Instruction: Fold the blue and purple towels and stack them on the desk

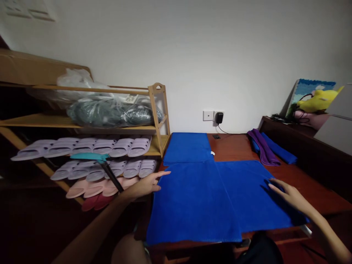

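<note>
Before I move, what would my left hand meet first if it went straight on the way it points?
Your left hand would likely meet the blue cloth under its finger, near that cloth's far left corner, or skim above; height is unclear.

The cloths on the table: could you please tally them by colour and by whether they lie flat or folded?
Flat blue cloths: 3 (back left, front left, front right)
Folded purple cloth: 1
Folded blue cloth: 1 (taking the blue on both sides of the purple as one)
Total: 5
</note>
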### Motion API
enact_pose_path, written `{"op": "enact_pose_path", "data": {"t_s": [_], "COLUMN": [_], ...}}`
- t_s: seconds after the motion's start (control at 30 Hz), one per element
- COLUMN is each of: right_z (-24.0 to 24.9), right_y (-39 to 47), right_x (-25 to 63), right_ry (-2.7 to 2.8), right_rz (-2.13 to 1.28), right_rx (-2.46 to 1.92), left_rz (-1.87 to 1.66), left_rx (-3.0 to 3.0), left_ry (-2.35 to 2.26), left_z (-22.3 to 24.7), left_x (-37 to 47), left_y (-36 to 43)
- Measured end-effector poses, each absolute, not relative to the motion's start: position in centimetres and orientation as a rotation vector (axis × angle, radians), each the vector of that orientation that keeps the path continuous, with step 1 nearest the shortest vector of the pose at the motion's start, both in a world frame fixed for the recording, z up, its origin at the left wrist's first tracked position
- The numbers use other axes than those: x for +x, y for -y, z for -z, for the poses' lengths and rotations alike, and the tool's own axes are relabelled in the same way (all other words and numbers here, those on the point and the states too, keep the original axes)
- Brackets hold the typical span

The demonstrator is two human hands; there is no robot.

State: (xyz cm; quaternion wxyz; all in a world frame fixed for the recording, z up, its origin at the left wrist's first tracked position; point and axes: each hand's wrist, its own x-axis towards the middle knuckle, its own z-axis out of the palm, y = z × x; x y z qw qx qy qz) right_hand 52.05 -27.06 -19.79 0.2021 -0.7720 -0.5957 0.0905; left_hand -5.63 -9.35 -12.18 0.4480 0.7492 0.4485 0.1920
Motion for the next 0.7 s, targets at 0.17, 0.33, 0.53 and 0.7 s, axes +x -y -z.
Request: {"op": "enact_pose_path", "data": {"t_s": [0.17, 0.33, 0.53, 0.7], "right_z": [18.4, 20.5, 21.7, 22.5], "right_y": [21.0, 16.0, 14.7, 15.3], "right_x": [51.5, 50.7, 52.6, 53.9], "right_ry": [1.773, 1.779, 1.764, 1.715], "right_rz": [-0.218, -0.067, -0.067, -0.114], "right_rx": [-2.040, -2.216, -2.267, -2.310], "left_rz": [-0.639, -0.897, -0.980, -1.089], "left_rx": [2.013, 1.911, 1.834, 1.715], "left_ry": [-1.096, -1.197, -1.203, -1.157], "left_z": [13.2, 14.8, 14.9, 14.8], "left_x": [-3.7, -1.3, -2.8, -4.5], "left_y": [8.2, 6.3, 5.4, 5.9]}}
